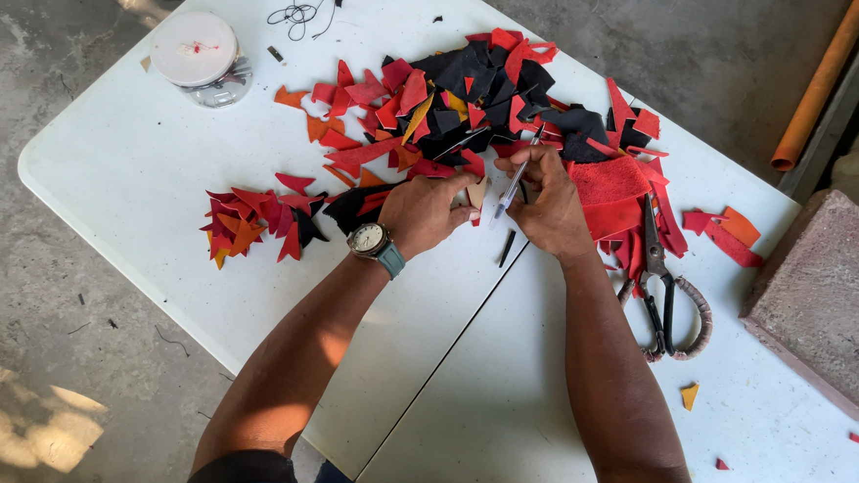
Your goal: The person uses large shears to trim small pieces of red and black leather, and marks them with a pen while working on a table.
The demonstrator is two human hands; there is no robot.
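Observation:
My right hand (549,204) grips a clear pen (514,182), its tip down near the white table (159,159). My left hand (423,212), with a wristwatch (369,239) on the wrist, presses a small tan triangular piece (475,191) flat just left of the pen. Both hands rest at the near edge of a big heap of red, orange and black scraps (476,97). A textured red piece (609,182) lies right beside my right hand.
Scissors (664,293) with wrapped handles lie to the right. A small pile of cut triangles (254,221) sits at the left. A round white container (196,55) and a black thread (304,12) lie at the far left. A brick (829,292) and an orange pipe (820,86) stand off the table's right.

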